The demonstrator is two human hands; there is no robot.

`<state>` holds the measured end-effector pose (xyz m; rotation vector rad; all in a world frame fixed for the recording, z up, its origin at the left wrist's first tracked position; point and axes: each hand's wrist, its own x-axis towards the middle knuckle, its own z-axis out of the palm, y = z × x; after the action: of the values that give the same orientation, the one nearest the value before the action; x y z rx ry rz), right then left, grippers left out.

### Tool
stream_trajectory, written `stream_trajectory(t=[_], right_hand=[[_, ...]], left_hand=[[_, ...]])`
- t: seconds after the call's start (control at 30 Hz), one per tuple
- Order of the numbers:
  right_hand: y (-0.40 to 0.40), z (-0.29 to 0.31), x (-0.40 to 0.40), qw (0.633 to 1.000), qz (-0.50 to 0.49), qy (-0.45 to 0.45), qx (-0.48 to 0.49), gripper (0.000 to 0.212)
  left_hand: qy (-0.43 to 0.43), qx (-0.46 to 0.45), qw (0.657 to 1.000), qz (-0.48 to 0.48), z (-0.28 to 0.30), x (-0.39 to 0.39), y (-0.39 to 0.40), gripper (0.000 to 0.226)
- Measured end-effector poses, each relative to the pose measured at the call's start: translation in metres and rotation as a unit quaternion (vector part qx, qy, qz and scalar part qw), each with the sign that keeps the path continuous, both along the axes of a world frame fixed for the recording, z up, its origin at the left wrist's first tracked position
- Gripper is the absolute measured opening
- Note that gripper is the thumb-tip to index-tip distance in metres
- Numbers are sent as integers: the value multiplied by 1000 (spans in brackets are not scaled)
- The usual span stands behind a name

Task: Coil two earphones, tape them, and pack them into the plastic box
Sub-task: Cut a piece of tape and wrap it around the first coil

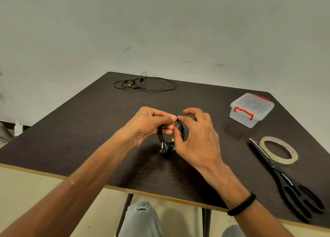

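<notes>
A coiled black earphone [165, 140] hangs upright just above the middle of the dark table, its earbuds dangling at the bottom. My left hand [151, 124] pinches the top of the coil between thumb and fingers. My right hand [194, 135] presses on the coil's top right, where a clear bit of tape seems to sit. A second black earphone [144, 84] lies loose and uncoiled at the far edge of the table. The clear plastic box [251, 109] with red clips stands shut at the right.
A roll of clear tape [278, 150] lies at the right, touching long black scissors [289, 181] that point away from me. The dark table [80, 129] has a pale front edge. My knees show below it.
</notes>
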<state>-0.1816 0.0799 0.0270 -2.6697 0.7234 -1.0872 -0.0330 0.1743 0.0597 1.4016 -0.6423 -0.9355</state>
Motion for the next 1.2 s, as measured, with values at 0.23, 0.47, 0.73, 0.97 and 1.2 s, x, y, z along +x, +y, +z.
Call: stream_trajectory(t=[0.23, 0.47, 0.73, 0.97, 1.2], right_hand=[[-8, 3, -15, 997, 35, 45, 57, 55], [-7, 4, -33, 972, 78, -99, 198, 40], [-9, 20, -45, 975, 62, -171, 125, 15], [-6, 25, -51, 967, 106, -180, 145, 32], [-8, 24, -53, 976, 111, -170, 82, 14]], left_hand=[[-17, 12, 1000, -9, -3, -8, 0, 17], [-32, -5, 999, -1, 0, -15, -2, 23], [-44, -28, 999, -5, 10, -25, -5, 24], [-36, -23, 999, -16, 10, -31, -3, 25], [-13, -15, 999, -35, 10, -33, 0, 25]])
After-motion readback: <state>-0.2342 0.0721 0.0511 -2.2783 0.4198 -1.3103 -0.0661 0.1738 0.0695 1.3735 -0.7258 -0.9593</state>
